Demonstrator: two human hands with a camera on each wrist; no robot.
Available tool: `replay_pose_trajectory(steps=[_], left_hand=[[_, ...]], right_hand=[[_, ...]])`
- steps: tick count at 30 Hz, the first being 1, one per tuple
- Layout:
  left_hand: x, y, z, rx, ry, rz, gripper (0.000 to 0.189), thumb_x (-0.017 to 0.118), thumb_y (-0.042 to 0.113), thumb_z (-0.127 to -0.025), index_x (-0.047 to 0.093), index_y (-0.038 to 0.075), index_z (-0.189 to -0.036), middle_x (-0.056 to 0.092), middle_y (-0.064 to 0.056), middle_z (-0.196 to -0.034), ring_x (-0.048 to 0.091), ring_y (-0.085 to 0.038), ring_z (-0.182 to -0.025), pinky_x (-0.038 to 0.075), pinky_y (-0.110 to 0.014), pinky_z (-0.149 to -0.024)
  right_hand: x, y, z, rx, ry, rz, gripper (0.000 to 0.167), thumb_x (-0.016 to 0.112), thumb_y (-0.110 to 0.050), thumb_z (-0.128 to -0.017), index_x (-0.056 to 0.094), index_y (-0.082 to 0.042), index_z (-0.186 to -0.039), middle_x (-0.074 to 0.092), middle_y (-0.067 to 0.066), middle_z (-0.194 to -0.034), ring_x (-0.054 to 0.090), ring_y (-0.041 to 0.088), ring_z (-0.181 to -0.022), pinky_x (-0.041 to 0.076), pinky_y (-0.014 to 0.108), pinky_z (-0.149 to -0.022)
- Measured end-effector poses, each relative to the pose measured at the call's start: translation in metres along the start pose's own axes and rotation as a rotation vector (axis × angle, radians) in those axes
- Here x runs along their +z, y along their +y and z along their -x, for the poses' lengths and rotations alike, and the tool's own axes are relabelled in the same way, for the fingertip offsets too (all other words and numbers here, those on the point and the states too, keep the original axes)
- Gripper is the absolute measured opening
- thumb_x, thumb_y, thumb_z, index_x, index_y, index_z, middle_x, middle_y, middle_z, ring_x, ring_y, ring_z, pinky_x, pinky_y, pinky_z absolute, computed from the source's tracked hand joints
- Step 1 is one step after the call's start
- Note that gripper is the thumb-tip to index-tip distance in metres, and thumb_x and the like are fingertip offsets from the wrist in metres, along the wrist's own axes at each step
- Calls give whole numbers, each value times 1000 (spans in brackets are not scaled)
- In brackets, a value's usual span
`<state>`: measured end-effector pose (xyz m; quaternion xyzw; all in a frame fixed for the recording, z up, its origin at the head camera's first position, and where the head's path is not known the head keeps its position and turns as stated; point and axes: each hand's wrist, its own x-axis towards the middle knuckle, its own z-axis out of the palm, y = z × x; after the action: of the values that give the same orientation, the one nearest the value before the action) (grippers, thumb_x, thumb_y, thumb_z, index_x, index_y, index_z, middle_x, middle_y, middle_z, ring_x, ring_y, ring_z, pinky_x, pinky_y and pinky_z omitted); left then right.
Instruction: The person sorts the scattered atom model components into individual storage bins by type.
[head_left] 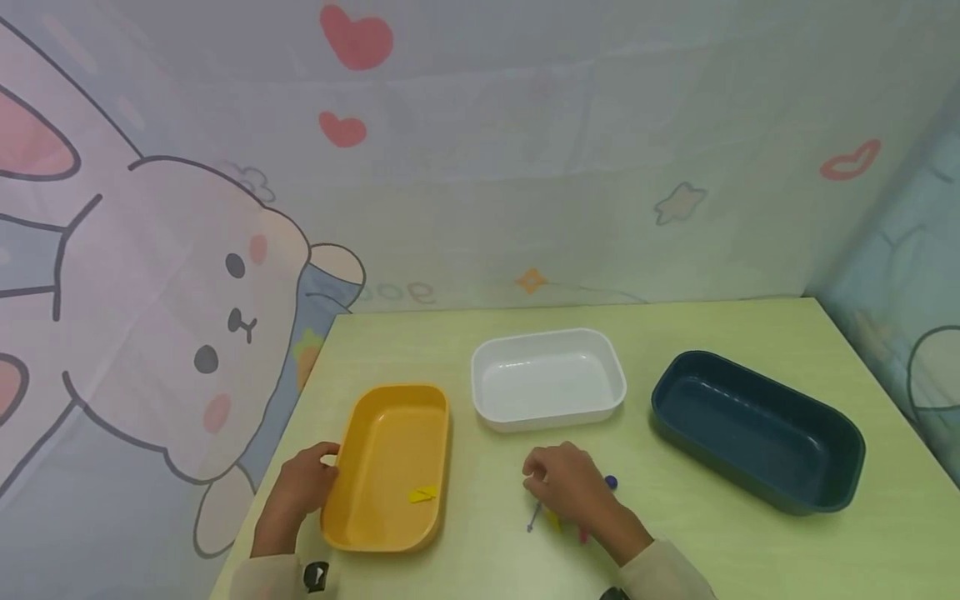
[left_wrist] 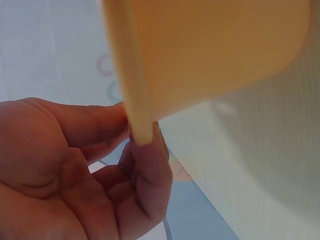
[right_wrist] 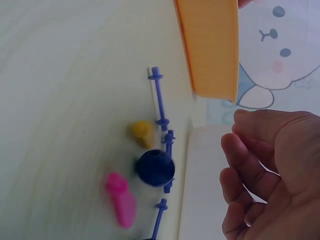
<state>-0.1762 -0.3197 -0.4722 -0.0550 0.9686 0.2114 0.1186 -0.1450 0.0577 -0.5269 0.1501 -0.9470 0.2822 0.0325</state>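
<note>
My left hand (head_left: 303,481) pinches the outer rim of a yellow-orange tray (head_left: 384,442) between thumb and fingers. Small flat yellow pieces (head_left: 422,494) lie in that tray near its front right. My right hand (head_left: 572,485) hovers above a group of small plastic parts, its fingers loosely bent with nothing visible between them. Below it, the right wrist view shows a dark blue ball (right_wrist: 155,170), a pink piece (right_wrist: 121,200), a yellow piece (right_wrist: 144,133) and several thin blue rods (right_wrist: 160,100) on the table. The hand partly covers these parts in the head view.
Behind the hands stands a white tray (head_left: 547,383) at the middle of the light green table (head_left: 495,533). A dark blue tray (head_left: 757,425) sits at an angle on the right. A printed cloth (head_left: 480,167) with a cartoon rabbit hangs behind the table.
</note>
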Motion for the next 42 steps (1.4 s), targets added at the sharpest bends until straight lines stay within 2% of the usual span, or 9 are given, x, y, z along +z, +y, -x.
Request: replay_pose_trajectory(steps=[4,9,12,17,21,32,37,42], left_hand=[[0,0,1,4,2,-11,38,52,6,-98,59,-4,-134,72,-26,-112,72,-31,-93,58,-45,-77],[0,0,2,0,-1,-5,38,52,6,-98,59,-5,-134,72,-27,-113,71,-31,-93,58,-45,-77],[0,1,2,-8,-7,0,38,52,6,-98,58,-5,-134,71,-27,-114,71,-32,-94,58,-46,-78],[0,0,3,-18,-15,13,39,52,6,-98,57,-5,-135,71,-28,-115,72,-32,-94,58,-45,-76],[0,0,3,-20,-18,15,39,52,6,-99,57,-5,-135,70,-28,-115,72,-32,-94,58,-45,-76],[0,1,2,-23,-4,4,39,52,6,-98,58,-4,-135,71,-27,-114,71,-31,-93,59,-43,-77],[0,2,2,-3,3,5,38,52,5,-98,58,-5,-133,72,-27,-112,72,-31,-90,58,-43,-74],[-1,3,3,-3,0,6,38,53,6,-98,58,-5,-134,72,-27,-113,72,-32,-91,58,-45,-76]], right_hand=[[1,6,8,18,6,54,5,78,-18,-81,74,-19,-83,67,-11,-73,49,9,-69,41,26,-66],[2,11,17,42,-39,93,6,79,-21,-81,73,-20,-81,67,-11,-73,47,12,-70,42,32,-68],[4,13,22,33,-68,114,7,79,-21,-78,73,-19,-82,67,-8,-73,46,14,-70,41,35,-67],[7,16,27,2,-107,164,19,85,-28,-72,69,-19,-79,61,-7,-71,42,16,-70,38,37,-66],[11,17,29,-15,-109,190,21,86,-27,-71,68,-19,-75,58,-8,-70,42,15,-70,38,36,-66],[17,19,28,-42,-74,163,20,85,-22,-72,65,-23,-72,66,-13,-69,38,11,-66,33,30,-64],[14,19,28,-48,-65,154,18,84,-19,-73,66,-22,-74,67,-13,-68,38,11,-66,32,30,-63],[9,16,26,-42,-48,133,13,81,-18,-76,68,-22,-75,66,-12,-67,40,11,-66,34,31,-65]])
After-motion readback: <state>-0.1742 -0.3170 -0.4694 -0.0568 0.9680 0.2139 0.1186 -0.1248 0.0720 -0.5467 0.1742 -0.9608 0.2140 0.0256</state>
